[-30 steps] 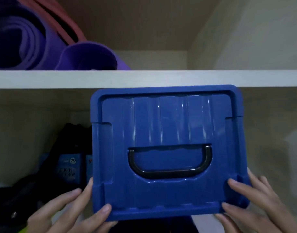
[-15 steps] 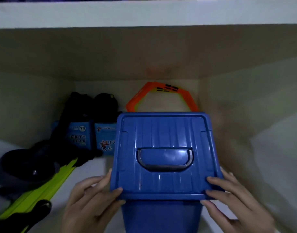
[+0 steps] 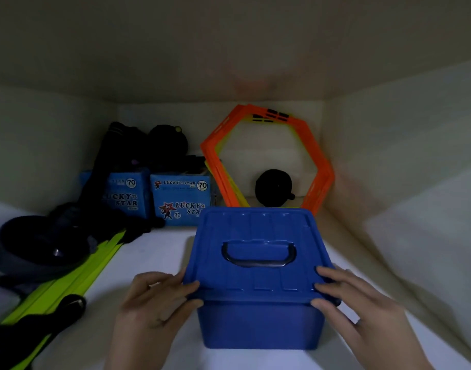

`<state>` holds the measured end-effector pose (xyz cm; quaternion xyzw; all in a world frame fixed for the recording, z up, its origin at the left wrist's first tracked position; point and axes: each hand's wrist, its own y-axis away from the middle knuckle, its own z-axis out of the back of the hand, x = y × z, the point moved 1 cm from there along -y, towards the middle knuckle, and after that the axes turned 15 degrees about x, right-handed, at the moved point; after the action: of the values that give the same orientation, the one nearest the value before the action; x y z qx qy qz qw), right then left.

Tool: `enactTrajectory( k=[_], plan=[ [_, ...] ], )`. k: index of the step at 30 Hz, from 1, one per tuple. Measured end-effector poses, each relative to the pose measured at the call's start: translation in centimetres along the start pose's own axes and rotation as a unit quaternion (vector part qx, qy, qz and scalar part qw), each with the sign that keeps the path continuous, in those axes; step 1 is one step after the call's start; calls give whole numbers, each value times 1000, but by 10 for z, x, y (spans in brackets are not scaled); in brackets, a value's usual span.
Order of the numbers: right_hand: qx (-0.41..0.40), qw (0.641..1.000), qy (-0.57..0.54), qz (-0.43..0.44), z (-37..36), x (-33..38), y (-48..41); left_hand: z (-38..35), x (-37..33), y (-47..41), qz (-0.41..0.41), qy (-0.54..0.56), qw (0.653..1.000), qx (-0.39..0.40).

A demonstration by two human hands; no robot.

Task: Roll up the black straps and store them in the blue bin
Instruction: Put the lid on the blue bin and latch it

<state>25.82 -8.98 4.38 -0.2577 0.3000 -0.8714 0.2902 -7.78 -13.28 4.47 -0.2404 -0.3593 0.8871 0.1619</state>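
Blue plastic bin [image 3: 258,324] — ribbed lid [image 3: 255,225]; black handle [image 3: 258,264]

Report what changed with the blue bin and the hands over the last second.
The blue bin came down from the upper shelf's edge, lid tipped toward the camera, into the lower compartment and now stands upright on its floor. Nothing let go: left hand and right hand still grip the lid's near corners. Lid stays on, handle flat.
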Motion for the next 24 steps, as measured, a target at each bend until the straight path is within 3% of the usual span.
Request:
enactTrajectory(
  k=[9, 21, 24],
  plan=[
    [58, 998, 6, -33, -5, -4, 7, -10, 7, 8, -19, -83, 996, 0],
    [113, 992, 16, -51, 8, 4, 2, -7, 7, 13, -9, -50, 998, 37],
    [152, 987, 15, -50, 20, 13, -17, -5, 7, 13, 125, 93, 987, 44]
  ],
)
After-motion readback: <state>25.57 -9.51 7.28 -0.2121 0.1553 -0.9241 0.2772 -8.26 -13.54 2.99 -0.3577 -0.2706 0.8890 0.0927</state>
